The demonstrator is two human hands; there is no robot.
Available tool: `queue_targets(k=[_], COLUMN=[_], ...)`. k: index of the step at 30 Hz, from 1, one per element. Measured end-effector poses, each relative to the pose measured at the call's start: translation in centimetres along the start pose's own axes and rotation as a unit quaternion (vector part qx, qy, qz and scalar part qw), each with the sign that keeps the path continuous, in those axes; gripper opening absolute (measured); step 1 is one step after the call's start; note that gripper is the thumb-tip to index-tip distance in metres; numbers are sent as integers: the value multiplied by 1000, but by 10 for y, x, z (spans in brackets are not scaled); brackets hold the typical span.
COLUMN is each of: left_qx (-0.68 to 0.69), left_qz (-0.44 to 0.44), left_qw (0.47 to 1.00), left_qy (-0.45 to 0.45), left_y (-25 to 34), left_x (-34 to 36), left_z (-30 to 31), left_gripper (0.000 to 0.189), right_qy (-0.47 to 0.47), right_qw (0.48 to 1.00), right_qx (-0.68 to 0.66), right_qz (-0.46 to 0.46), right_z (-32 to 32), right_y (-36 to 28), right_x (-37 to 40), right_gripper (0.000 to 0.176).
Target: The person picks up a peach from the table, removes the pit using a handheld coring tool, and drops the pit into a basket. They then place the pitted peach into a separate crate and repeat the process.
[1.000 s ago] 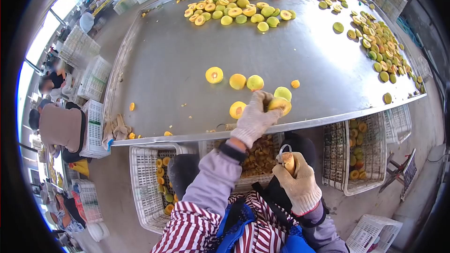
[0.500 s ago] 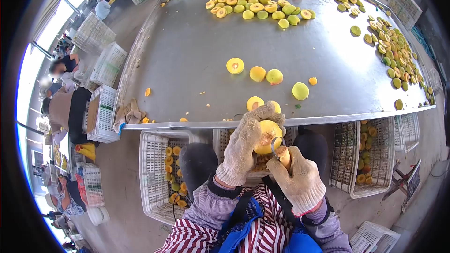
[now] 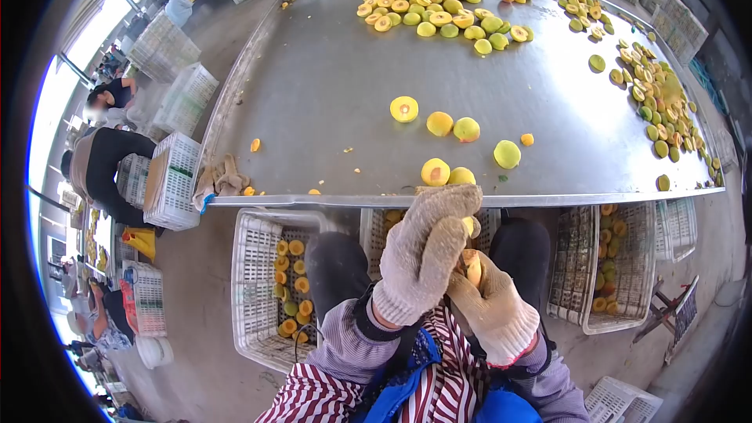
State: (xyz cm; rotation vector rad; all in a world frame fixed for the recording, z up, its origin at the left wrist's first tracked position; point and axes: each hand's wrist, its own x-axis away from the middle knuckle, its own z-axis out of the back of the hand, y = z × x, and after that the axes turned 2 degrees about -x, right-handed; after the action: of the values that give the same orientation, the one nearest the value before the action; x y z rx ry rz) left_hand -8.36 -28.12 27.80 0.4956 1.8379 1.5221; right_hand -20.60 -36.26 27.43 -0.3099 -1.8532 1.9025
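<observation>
My left hand [image 3: 427,254], in a cream work glove, is wrapped round a peach half [image 3: 470,225]; only a yellow sliver shows past the fingers. Close against it, my gloved right hand [image 3: 497,305] grips a pitting knife by its wooden handle [image 3: 472,266]. Its curved blade is hidden behind the left hand. Just beyond my left fingertips, a cut peach half [image 3: 435,172] and another peach piece [image 3: 462,177] lie at the near edge of the metal table [image 3: 313,110].
More peach halves [image 3: 427,29] are heaped at the far side, with a larger pile [image 3: 666,102] on the right. Below the table stand a white crate [image 3: 243,290] with peach halves and another crate [image 3: 580,266]. A folding stool [image 3: 666,313] is at right. Co-workers sit at left.
My left hand has turned so its back covers the peach half, which faced me before. My right hand has shifted slightly down, and the curved blade has gone out of sight.
</observation>
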Motion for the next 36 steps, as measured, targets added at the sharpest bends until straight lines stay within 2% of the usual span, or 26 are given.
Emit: queue_targets(k=[1, 2, 3, 4, 5, 6, 7, 9, 11, 13, 15, 16, 18, 19, 20, 21, 23, 24, 26, 27, 29, 30, 31, 33, 36], left_qx=[-1, -104, -209, -190, -196, -125, -47, -123, -72, -124, -229, -238, -278, -305, -320, -308, -286, -295, -259, -264, -305, -302, -305, -403, -449], left_qz=[-2, -102, -202, -157, -161, -11, 139, -2, 63, 57, -59, -58, -39, -18, 42, -59, 15, 11, 60, 55, -64, -101, -102, -150, -126], left_qw=[1000, 989, 957, 969, 967, 992, 988, 992, 995, 990, 971, 969, 958, 950, 945, 943, 952, 948, 958, 955, 926, 921, 918, 872, 859], left_qy=[1, -5, -6, -1, 8, -20, -47, -29, -25, -15, 27, 39, 59, 67, 41, 112, 104, 123, 110, 123, 215, 226, 234, 235, 214], left_y=[-2, -5, -5, 0, 7, 12, 15, 13, 15, 18, 14, 17, 18, 17, 26, 6, 22, 31, 47, 50, 48, 53, 54, 52, 44], left_x=[-1, -1, -3, -4, -5, -5, -3, 2, 5, 8, 14, 19, 27, 29, 30, 34, 39, 43, 54, 59, 69, 73, 77, 83, 81], left_z=[1, 3, 6, 5, 7, 9, 9, 9, 13, 16, 21, 23, 25, 30, 38, 39, 55, 63, 75, 76, 70, 69, 70, 69, 76], left_gripper=[43, 40, 37, 31, 31, 30, 28, 26, 25, 23, 24, 26, 29, 31, 30, 33, 29, 29, 35, 35, 30, 28, 28, 28, 28], right_qy=[-25, -50, -57, -63, -79, -94, -108, -80, -70, -65, -69, -116, -78, -124, -126, -128, -125, -122, -121, -121, -120, -121, -119, -118, -125], right_qw=[994, 976, 977, 964, 954, 943, 931, 944, 945, 949, 954, 954, 972, 961, 961, 960, 966, 970, 975, 977, 981, 982, 983, 984, 985], right_qx=[-49, -97, -95, -171, -187, -201, -215, -207, -214, -196, -212, -202, -173, -181, -161, -142, -109, -98, -77, -70, -59, -54, -49, -40, -30], right_qz=[-93, -186, -181, -195, -221, -248, -275, -244, -238, -238, -198, -188, -135, -165, -185, -206, -197, -186, -167, -159, -142, -138, -134, -126, -114], right_z=[4, 6, 6, 4, 5, 6, 8, 3, -2, -3, -7, -12, -12, -6, -6, -7, -24, -34, -50, -56, -67, -71, -75, -79, -84], right_y=[-12, -20, -22, -23, -24, -25, -26, -22, -20, -3, 0, 7, 37, 40, 45, 50, 32, 22, 8, 4, -3, -6, -9, -12, -13], right_x=[1, 2, 3, 4, 6, 7, 8, 8, 7, 6, 7, 2, -1, -6, -12, -17, -21, -20, -20, -21, -21, -21, -21, -20, -19], right_gripper=[19, 20, 20, 21, 21, 22, 22, 21, 18, 16, 16, 16, 30, 23, 27, 31, 33, 34, 35, 36, 38, 39, 39, 41, 42])
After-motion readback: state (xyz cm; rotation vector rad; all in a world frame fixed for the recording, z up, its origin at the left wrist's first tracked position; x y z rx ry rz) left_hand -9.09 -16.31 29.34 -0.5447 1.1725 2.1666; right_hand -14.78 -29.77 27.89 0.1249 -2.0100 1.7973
